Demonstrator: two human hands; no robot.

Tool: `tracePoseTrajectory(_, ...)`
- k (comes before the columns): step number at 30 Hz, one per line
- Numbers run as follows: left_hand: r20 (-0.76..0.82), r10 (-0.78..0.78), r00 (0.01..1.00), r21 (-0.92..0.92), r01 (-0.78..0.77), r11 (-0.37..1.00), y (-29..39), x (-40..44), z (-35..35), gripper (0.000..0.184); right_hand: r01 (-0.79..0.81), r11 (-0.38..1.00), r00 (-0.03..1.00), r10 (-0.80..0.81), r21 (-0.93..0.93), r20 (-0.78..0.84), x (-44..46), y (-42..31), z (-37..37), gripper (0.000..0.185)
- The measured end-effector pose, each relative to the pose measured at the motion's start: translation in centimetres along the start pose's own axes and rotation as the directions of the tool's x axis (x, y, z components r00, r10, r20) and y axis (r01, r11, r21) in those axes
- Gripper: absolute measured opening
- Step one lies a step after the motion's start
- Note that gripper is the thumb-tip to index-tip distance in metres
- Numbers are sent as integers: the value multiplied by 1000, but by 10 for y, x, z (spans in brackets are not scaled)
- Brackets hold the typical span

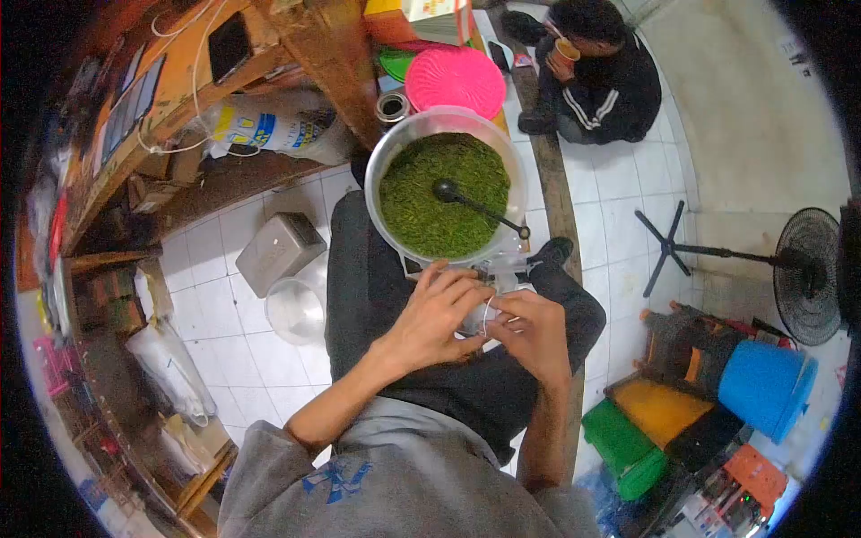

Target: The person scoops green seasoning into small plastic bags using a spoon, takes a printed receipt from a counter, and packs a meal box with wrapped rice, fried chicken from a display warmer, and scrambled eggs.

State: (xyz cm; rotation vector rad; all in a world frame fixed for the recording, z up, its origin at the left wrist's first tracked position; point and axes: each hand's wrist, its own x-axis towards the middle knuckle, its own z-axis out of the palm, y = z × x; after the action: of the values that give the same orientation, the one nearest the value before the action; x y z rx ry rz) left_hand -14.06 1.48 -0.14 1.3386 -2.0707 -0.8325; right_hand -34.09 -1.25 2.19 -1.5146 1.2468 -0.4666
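Head view: left hand (446, 312) and right hand (529, 330) pinch clear plastic (473, 320), apparently steadying it; bowl (448, 119) of green shreds (430, 202) just beyond them, likely for reach.

apparently a workroom: tiled floor (202, 247), wooden shelving (179, 99), basin (448, 119) of shredded greens (426, 220)

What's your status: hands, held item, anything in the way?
Left hand and right hand together holding small clear plastic item, contents unclear. Round translucent plastic basin of shredded greens just beyond, black long-handled scoop in it. Nothing visibly blocking.
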Motion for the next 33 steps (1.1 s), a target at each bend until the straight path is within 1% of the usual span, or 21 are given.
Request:
tracePoseTrajectory(1,-26,-18,1000,-40,17,999,-2,-1,-3,63,10,1000,1000,-10,0,8,7,-1,0,28)
tracePoseTrajectory(3,-84,-65,994,-83,58,995,-7,-5,-10,58,235,968,966,-242,-84,-92,25,-3,-2,23)
tracePoseTrajectory(4,-149,-117,982,-111,101,989,-12,-8,-13,57,238,962,947,-260,-134,-186,37,-11,0,16)
tracePoseTrajectory(5,-210,-168,963,-143,140,980,-16,-11,-17,57,245,960,947,-267,-135,-181,57,-16,4,16)
tracePoseTrajectory(6,-215,-168,962,-140,139,980,-17,-13,-21,57,335,839,873,-448,-429,-195,80,-19,8,13)
tracePoseTrajectory(7,-275,-202,940,-153,165,974,-18,-15,-27,58,361,632,777,-610,-685,-154,99,-19,11,11)
tracePoseTrajectory(8,-334,-234,913,-167,186,968,-19,-17,-33,59,359,630,775,-612,-688,-156,117,-7,15,11)
tracePoseTrajectory(10,-377,-254,891,-156,210,965,-24,-27,-45,60,356,311,845,-510,-881,161,150,23,27,10)
tracePoseTrajectory(11,-417,-283,864,-146,244,959,-28,-34,-51,62,361,304,841,-515,-882,167,154,26,29,10)
tracePoseTrajectory(14,-485,-337,807,-118,321,940,-47,-57,-69,61,312,446,928,-331,-839,170,152,25,29,10)
tracePoseTrajectory(15,-506,-369,780,-91,377,922,-50,-64,-72,61,328,442,926,-324,-835,192,145,17,32,10)
tracePoseTrajectory(17,-547,-399,736,-85,425,901,-59,-66,-75,60,261,487,964,-185,-833,193,132,-2,39,8)
tracePoseTrajectory(19,-559,-422,714,-86,455,886,-68,-66,-76,63,272,527,957,-233,-806,171,125,-14,51,9)
tracePoseTrajectory(22,-576,-381,723,-51,433,900,-76,-60,-76,63,278,608,961,-167,-744,222,125,-30,58,12)
tracePoseTrajectory(24,-584,-363,726,-34,425,905,-79,-54,-78,63,141,773,989,-75,-619,131,131,-28,62,16)
tracePoseTrajectory(25,-594,-355,722,-14,431,902,-80,-49,-79,62,145,771,988,-81,-620,131,134,-26,63,16)
tracePoseTrajectory(27,-604,-349,716,3,439,898,-83,-43,-80,60,85,871,995,-49,-484,88,138,-20,62,18)
tracePoseTrajectory(28,-606,-346,716,6,439,898,-86,-40,-80,60,86,871,995,-51,-484,85,141,-9,62,18)
tracePoseTrajectory(30,-611,-334,718,15,432,902,-88,-34,-83,61,-20,982,986,51,-188,160,149,8,60,20)
tracePoseTrajectory(31,-607,-338,719,14,435,900,-88,-31,-85,61,-16,982,987,46,-187,155,149,8,55,20)
tracePoseTrajectory(33,-604,-335,723,14,430,903,-87,-25,-88,61,-223,972,942,196,74,274,145,2,40,18)
